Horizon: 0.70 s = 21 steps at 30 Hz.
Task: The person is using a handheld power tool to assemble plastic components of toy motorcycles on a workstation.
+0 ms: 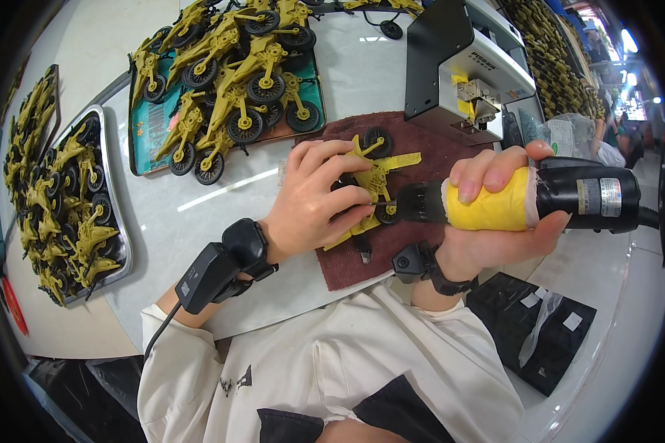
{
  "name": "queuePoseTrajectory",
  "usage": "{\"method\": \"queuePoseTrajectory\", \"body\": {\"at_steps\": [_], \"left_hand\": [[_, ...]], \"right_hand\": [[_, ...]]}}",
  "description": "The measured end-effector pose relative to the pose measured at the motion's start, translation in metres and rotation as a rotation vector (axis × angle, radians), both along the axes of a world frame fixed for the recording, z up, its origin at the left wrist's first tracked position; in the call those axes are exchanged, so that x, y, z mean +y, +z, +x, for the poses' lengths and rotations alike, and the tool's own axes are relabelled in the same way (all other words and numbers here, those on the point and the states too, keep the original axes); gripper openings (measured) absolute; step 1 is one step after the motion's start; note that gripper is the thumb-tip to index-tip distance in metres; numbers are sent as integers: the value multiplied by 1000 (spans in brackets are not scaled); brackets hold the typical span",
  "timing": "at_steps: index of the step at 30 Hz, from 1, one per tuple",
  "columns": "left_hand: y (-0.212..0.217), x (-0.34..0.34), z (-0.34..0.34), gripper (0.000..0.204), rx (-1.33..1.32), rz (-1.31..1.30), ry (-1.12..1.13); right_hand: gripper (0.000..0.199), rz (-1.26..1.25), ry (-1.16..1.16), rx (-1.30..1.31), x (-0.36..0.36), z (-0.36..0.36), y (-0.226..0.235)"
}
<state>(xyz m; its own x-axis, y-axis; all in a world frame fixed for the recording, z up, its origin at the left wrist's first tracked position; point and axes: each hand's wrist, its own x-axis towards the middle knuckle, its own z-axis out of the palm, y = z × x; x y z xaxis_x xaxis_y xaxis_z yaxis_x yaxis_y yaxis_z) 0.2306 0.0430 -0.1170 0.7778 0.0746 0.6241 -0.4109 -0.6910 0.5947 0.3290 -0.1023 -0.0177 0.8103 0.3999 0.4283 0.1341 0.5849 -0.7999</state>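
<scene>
A yellow toy motorcycle (377, 179) with black wheels lies on a dark red cloth (340, 269). My left hand (307, 196) is closed on its near side, with the fingertips pressed against the yellow body. In my right hand (488, 247) is an electric screwdriver (491, 201), black with a yellow wrap around its grip, held level and pointing left. Its thin bit reaches the motorcycle beside my left fingertips; the exact contact point is hidden. A small dark and silvery piece (364, 251) shows at the motorcycle's near end.
A green tray (144, 144) heaped with similar motorcycles stands at the far left. Farther left, a metal tray (129, 255) holds several more. A black and white boxy machine (451, 70) stands behind the cloth. Plastic bags (569, 133) lie at the right, and a black case (532, 332) sits below.
</scene>
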Motion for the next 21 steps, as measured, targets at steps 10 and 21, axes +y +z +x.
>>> {"method": "queuePoseTrajectory", "body": {"at_steps": [10,21], "left_hand": [[0,0,-1,18,8,8,-9],[6,0,-3,46,77,13,-27]], "right_hand": [[74,94,11,-26,3,0,-3],[76,126,105,-58,0,-4,-9]]}}
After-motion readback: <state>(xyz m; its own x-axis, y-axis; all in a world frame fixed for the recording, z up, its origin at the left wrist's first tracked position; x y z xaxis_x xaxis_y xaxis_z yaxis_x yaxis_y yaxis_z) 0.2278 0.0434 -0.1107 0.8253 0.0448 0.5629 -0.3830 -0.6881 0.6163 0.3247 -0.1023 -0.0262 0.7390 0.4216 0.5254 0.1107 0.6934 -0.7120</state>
